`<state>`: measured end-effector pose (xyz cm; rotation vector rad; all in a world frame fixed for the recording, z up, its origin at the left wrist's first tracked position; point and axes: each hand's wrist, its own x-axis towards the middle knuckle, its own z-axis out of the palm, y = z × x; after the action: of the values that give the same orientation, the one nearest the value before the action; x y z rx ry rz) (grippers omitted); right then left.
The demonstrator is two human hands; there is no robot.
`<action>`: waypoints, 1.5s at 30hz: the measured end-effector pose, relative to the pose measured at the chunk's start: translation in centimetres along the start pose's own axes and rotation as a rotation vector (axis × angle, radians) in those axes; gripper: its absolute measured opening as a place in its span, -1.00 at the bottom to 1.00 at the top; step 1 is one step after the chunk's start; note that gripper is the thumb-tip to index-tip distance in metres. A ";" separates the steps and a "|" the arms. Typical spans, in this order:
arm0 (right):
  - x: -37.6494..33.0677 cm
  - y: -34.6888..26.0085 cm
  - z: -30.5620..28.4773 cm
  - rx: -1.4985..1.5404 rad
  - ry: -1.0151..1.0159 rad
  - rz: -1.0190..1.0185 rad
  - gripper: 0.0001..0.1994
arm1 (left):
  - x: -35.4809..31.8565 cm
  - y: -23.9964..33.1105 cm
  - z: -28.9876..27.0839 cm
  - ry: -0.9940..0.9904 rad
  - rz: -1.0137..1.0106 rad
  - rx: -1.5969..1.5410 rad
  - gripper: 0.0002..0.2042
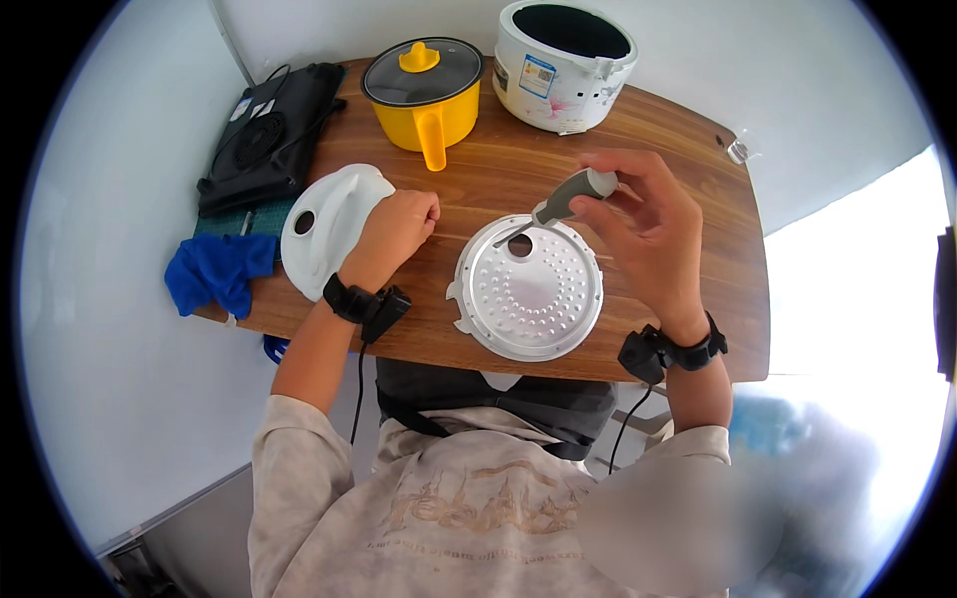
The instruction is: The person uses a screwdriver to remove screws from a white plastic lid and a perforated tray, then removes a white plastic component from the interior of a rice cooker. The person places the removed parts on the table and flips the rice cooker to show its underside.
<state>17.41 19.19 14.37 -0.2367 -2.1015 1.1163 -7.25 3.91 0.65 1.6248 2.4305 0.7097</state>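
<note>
A screwdriver [570, 196] with a grey handle is in my right hand [653, 229], thumb and fingers closed round its handle end. Its shaft slants down to the left, with the tip over the round silver metal plate [533, 284], near the plate's hole; I cannot tell whether they touch. That plate lies flat by the table's front edge, dimpled across its face. My left hand [401, 227] is curled into a fist over the right edge of a white oval plastic lid [324, 244] with a dark round hole. What the fist holds, if anything, is hidden.
Behind stand a yellow pot [454, 118] with a glass lid and a white cooker body [543, 85] with a dark inside. At left are a black device [264, 140], a green mat [234, 219] and a blue cloth [214, 271]. A small clear item [738, 151] lies far right.
</note>
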 end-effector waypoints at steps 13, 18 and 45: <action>-1.6 0.6 -3.4 -0.003 0.125 0.042 -0.66 | 0.4 0.5 -0.3 -0.009 -0.063 -0.046 -0.87; -2.6 1.6 -5.8 -0.096 0.234 0.004 -0.74 | -0.2 1.9 -1.0 -0.046 -0.107 -0.174 -0.89; -8.5 8.6 -4.1 -0.597 -0.305 0.195 -0.86 | 0.1 4.4 -0.8 -0.275 -0.247 -0.505 -0.82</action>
<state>24.78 23.04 4.72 -0.5926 -2.6992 0.6242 -3.95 5.15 3.33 1.1217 1.9959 0.8957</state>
